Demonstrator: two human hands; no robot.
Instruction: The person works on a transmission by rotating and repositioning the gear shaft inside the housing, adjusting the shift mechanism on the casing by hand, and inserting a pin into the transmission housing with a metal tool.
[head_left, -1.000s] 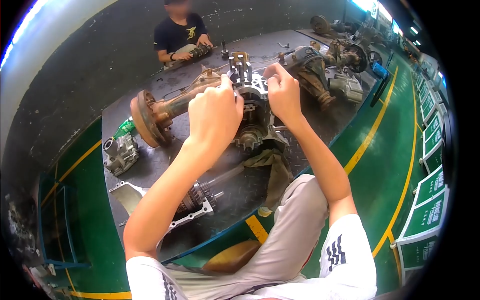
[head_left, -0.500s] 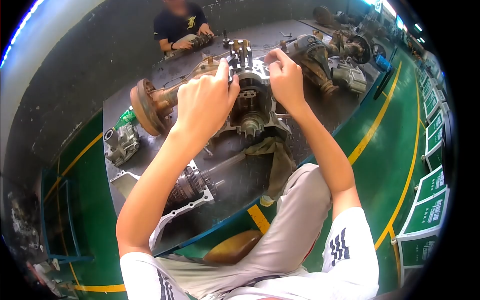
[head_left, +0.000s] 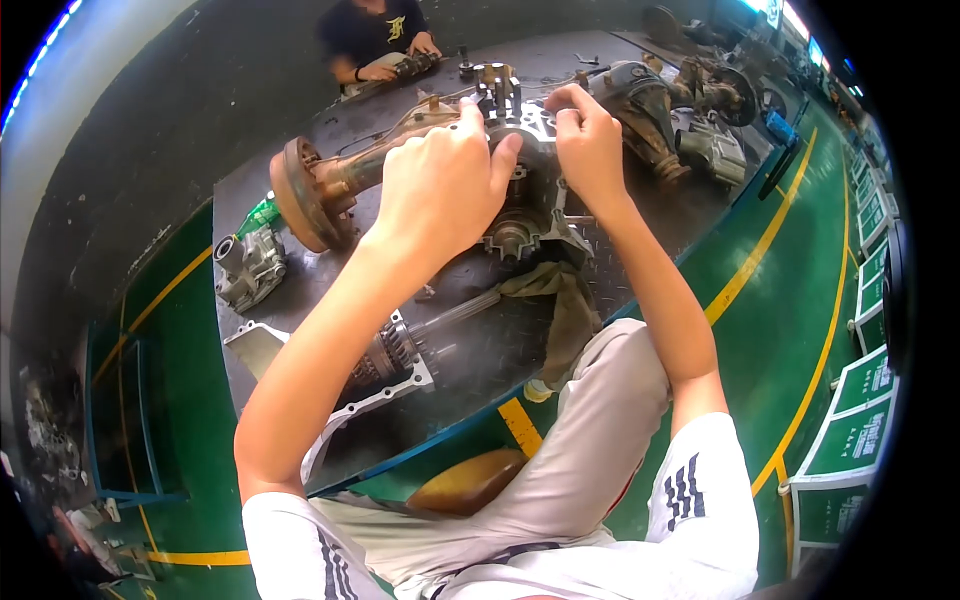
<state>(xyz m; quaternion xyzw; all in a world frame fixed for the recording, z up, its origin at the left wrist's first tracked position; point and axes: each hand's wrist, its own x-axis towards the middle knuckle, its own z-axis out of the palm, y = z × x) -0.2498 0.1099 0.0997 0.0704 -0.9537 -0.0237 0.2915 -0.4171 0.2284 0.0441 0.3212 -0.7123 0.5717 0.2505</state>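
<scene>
An upright metal gearbox housing (head_left: 565,240), with a toothed shaft end (head_left: 512,236) low in its opening, stands between my hands. Across its left side reaches my left hand (head_left: 440,185), index finger stretched toward the top and thumb spread apart over the opening; the other fingers are hidden. At the upper right edge, my right hand (head_left: 592,145) has its fingers curled in against a bright silver flange (head_left: 535,120). What those fingertips grip, if anything, is not visible. Several dark upright prongs (head_left: 498,95) rise behind the flange.
A half casing with gears (head_left: 385,360) lies near me, beside a cloth (head_left: 560,300). A rusty axle drum (head_left: 295,195) and small casting (head_left: 250,268) are left; more axle parts (head_left: 640,110) lie right. Across the table (head_left: 470,365), a person (head_left: 385,40) handles a part.
My left hand has moved right over the housing, its thumb now farther across the opening. My right hand stays at the upper right edge. The whole view has shifted slightly.
</scene>
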